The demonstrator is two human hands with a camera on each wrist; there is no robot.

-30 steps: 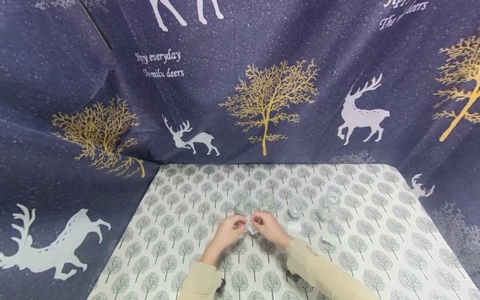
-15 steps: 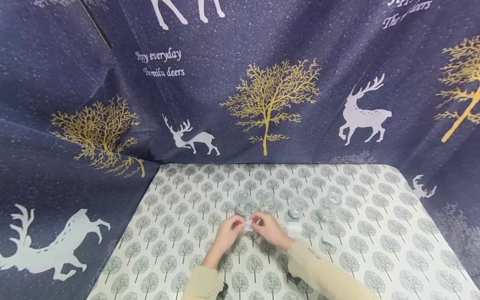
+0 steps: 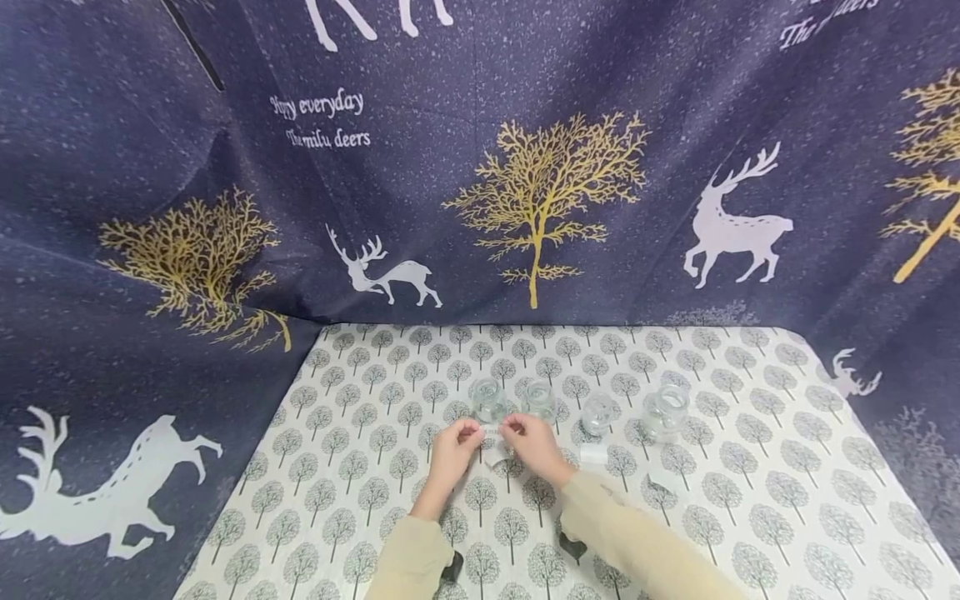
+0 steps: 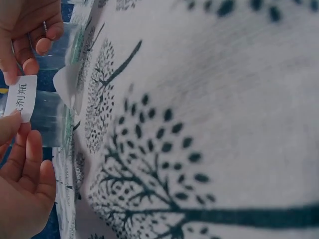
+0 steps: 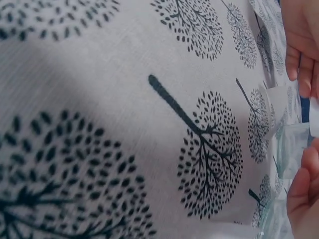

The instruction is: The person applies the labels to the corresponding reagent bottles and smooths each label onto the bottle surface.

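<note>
Both hands pinch a small white paper label (image 4: 22,99) with printed dark characters, one hand at each end. The left hand (image 3: 452,452) has the left end between thumb and fingertip; the right hand (image 3: 536,448) takes the right end. In the left wrist view the label is stretched flat between the left hand (image 4: 25,184) below and the right hand (image 4: 32,32) above. Just beyond it stands a clear glass jar (image 3: 490,400), which the label overlaps in the left wrist view. A curled white paper scrap (image 3: 495,457) lies just below the hands.
To the right stand more clear glass items: a jar (image 3: 539,400), a smaller rounded vessel (image 3: 597,415) and a larger jar (image 3: 665,412). Before them lie a white paper piece (image 3: 594,453) and another paper piece (image 3: 663,482). A tree-print cloth (image 3: 360,517) covers the table.
The hands have moved slightly forward, nearer the left jar, and spread a little apart. The label now stretches between them, and a curled paper scrap shows below the hands.
</note>
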